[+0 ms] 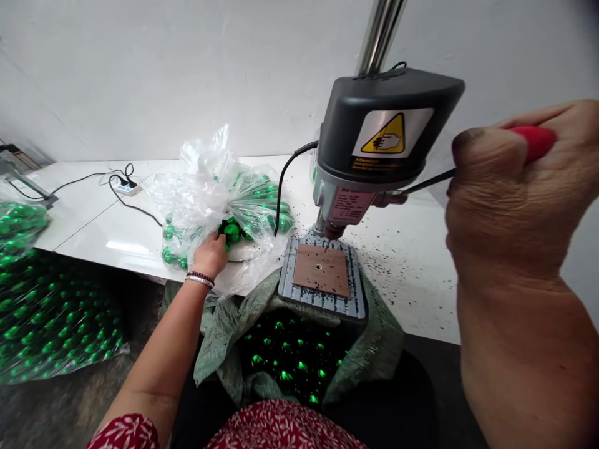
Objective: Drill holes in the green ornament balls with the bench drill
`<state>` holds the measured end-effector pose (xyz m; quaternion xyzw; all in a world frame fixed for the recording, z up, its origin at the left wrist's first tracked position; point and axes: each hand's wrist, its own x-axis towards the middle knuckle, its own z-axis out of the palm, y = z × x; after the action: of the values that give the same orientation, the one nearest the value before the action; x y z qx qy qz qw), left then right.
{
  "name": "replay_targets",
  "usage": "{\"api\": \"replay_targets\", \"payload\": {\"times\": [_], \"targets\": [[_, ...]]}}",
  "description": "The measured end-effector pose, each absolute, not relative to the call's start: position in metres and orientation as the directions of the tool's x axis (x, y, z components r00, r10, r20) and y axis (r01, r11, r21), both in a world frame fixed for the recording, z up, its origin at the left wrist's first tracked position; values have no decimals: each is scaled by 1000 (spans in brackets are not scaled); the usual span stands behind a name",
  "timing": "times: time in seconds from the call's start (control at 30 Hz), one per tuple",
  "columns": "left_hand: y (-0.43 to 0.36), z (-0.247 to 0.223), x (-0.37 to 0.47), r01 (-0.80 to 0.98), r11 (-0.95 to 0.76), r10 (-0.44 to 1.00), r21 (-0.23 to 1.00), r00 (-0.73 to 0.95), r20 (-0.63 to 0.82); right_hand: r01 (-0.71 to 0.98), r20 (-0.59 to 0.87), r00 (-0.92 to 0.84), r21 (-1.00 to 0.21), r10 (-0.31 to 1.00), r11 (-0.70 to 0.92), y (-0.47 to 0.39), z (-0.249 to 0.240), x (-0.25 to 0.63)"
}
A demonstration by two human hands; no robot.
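My right hand is closed around the red knob on the lever of a grey and black drill press. A thin bit points down from its chuck, above a brown square board with a small hole, lying on the slotted metal base. My left hand is at the mouth of a clear plastic bag of shiny green balls. Its fingers are curled together against one green ball; the fingertips are partly hidden.
Below the drill base, an open green woven sack holds many green balls. Another clear bag of balls stands at left. A power strip and black cords lie on the white table. Dark shavings are scattered around the drill.
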<state>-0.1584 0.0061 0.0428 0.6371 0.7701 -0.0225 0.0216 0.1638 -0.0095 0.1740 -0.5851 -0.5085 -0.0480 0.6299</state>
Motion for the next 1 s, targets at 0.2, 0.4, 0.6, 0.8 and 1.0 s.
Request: {"api": "replay_targets", "payload": {"times": [0.2,0.4,0.6,0.8,1.0], "targets": [[6,39,-167,980,185,975,-76,-193,-113,648,685,496,-701,534,298,-10,173,163],[4,30,-179,995,100,992,-3,-100,-83,681,695,486,-681,529,270,-9,167,165],[-5,10,-183,944,-18,999,329,5,38,713,710,450,-651,541,262,-9,163,167],[3,-5,-182,747,129,981,652,-192,25,723,739,402,-619,541,307,-9,161,168],[0,7,-170,730,229,968,644,-238,-74,686,734,413,-640,538,346,-10,161,166]]}}
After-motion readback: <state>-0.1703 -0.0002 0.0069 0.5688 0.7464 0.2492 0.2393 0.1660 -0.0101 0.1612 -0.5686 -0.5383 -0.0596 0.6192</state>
